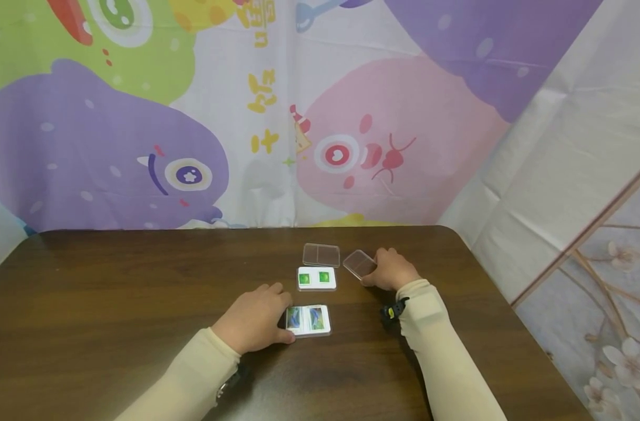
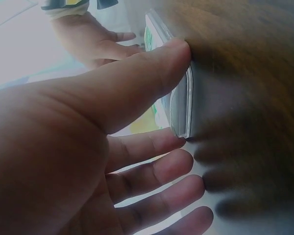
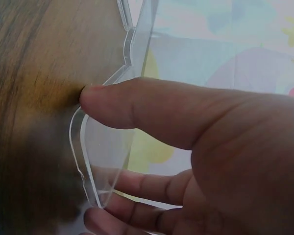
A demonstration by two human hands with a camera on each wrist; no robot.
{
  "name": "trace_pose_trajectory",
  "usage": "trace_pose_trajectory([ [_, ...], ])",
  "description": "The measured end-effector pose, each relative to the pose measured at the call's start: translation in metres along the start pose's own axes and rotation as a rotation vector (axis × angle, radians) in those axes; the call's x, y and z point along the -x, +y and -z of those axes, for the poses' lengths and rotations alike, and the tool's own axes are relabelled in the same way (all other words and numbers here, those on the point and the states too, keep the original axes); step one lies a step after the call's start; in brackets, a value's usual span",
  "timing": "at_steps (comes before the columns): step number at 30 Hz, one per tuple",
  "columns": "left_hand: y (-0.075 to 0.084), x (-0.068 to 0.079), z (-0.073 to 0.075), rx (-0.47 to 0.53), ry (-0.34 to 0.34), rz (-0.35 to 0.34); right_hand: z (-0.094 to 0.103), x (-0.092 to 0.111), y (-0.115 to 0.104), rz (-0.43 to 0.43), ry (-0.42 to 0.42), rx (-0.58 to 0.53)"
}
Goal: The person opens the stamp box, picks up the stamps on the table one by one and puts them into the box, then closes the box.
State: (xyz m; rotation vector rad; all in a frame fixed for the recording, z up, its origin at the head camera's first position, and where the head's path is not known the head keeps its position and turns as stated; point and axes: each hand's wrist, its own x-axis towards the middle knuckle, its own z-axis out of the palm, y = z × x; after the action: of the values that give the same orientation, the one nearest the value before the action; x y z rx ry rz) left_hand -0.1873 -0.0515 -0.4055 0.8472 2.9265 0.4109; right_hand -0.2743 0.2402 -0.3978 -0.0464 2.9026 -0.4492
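My left hand (image 1: 256, 318) grips the left end of a flat clear case (image 1: 310, 320), which holds a white card with two blue-green pictures. In the left wrist view, the thumb lies on one edge of this case (image 2: 181, 110) and the index finger touches another; the remaining fingers extend past it. Farther right, my right hand (image 1: 394, 270) holds a thin transparent lid (image 1: 359, 264) by its right side. The right wrist view has the thumb on one edge of that lid (image 3: 110, 147) and fingers at the opposite edge.
A second clear case (image 1: 317, 279) with two green pictures lies between the hands, beyond the first. Behind it is another transparent lid (image 1: 321, 255). All rest on a brown wooden table (image 1: 114, 292), whose far edge meets a cartoon-printed cloth (image 1: 267, 193).
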Motion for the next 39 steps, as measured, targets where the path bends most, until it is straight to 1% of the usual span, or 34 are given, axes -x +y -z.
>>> trace_pose_trajectory([
  [5, 0.001, 0.0, 0.0, -0.007, -0.003, -0.014, 0.001, 0.001, 0.001, 0.0, 0.067, 0.007],
  [7, 0.002, -0.001, 0.0, -0.004, 0.0, -0.021, 0.002, 0.002, 0.001, 0.006, 0.081, 0.001],
  [13, 0.0, -0.002, -0.002, 0.0, 0.015, -0.033, 0.005, 0.004, -0.003, 0.032, 0.077, -0.023],
  [24, -0.003, -0.003, -0.003, -0.005, 0.026, -0.02, 0.015, 0.011, -0.021, 0.08, 0.11, -0.086],
  [32, -0.002, -0.004, -0.004, -0.01, 0.02, -0.007, 0.018, 0.021, -0.034, 0.137, 0.103, -0.094],
  [36, -0.002, -0.003, -0.004, -0.019, 0.014, -0.008, 0.021, 0.028, -0.041, 0.168, 0.091, -0.069],
  [39, -0.002, -0.003, -0.003, -0.026, 0.01, -0.013, 0.023, 0.033, -0.047, 0.214, 0.061, -0.041],
])
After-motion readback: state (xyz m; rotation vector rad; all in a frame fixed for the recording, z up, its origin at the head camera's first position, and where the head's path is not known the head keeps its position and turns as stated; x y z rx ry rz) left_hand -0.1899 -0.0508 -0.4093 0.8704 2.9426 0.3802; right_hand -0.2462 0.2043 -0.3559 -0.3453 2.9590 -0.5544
